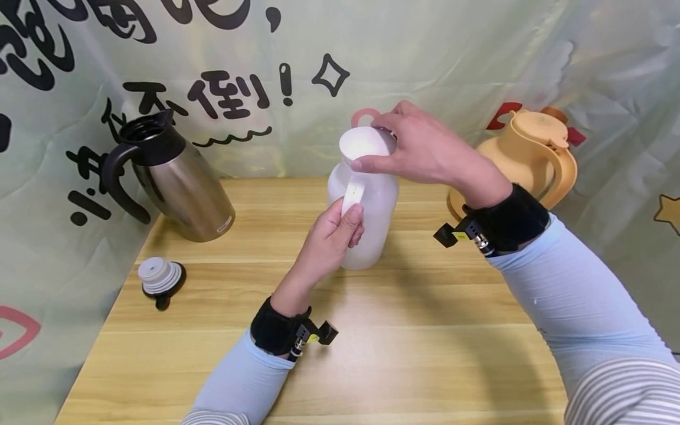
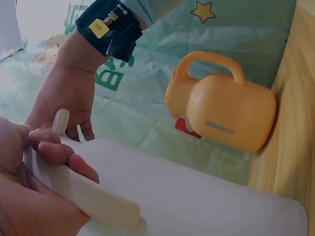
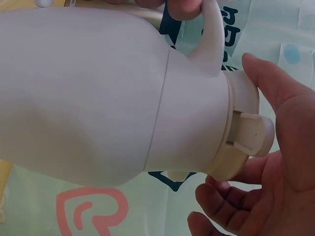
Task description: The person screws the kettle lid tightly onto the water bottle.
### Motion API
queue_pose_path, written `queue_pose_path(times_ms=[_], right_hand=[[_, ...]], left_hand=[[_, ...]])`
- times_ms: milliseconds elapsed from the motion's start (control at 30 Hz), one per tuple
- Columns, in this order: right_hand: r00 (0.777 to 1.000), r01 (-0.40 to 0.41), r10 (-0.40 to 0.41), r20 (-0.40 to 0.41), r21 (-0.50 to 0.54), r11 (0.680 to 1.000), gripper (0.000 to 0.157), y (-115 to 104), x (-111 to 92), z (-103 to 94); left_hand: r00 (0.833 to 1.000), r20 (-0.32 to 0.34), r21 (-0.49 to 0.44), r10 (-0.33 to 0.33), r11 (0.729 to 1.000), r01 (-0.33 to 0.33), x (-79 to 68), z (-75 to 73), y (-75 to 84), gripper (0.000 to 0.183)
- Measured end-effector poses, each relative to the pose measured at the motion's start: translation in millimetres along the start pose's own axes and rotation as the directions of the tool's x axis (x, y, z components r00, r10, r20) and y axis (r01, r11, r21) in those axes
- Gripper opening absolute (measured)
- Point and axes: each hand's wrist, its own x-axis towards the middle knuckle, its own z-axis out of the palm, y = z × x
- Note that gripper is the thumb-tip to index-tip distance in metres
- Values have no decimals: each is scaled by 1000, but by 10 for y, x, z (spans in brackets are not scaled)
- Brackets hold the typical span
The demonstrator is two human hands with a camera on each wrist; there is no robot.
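Note:
A white thermos jug stands in the middle of the wooden table, slightly tilted in the head view. My left hand grips its handle, the fingers wrapped round the grip. Over the top, my right hand holds the round white lid between thumb and fingers. The right wrist view shows the thumb at one side of the lid's rim and the curled fingers at the other, with a small tab sticking out of the lid between them.
A steel thermos jug with a black handle stands at the back left, its top uncovered. Near the left edge lies a white and black stopper. An orange jug stands at the back right, behind my right forearm. A printed cloth hangs behind the table.

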Motion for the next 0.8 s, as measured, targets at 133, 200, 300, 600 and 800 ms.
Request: queue_pose_path(times_ms=[133,200,300,600,800], right_hand=[[998,-61,61,-1,4,998,101,-28,-10,7],[997,-74,73,17,14,997,102,-32,-12,-3],[997,-50,46,54,62,997,98,-14,-2,-53],[982,117,-136,127,149,982,68,48,46,-273],[961,140,-171,218,154,978,64,-19,98,-298]], left_hand=[[1000,2,13,6,1000,-6,5,1,2,29],[1000,0,18,7,1000,-7,8,2,3,29],[1000,-8,17,4,1000,-4,9,9,7,29],[999,-51,56,0,998,3,-9,61,10,33],[998,-56,80,15,997,-10,-22,104,0,30]])
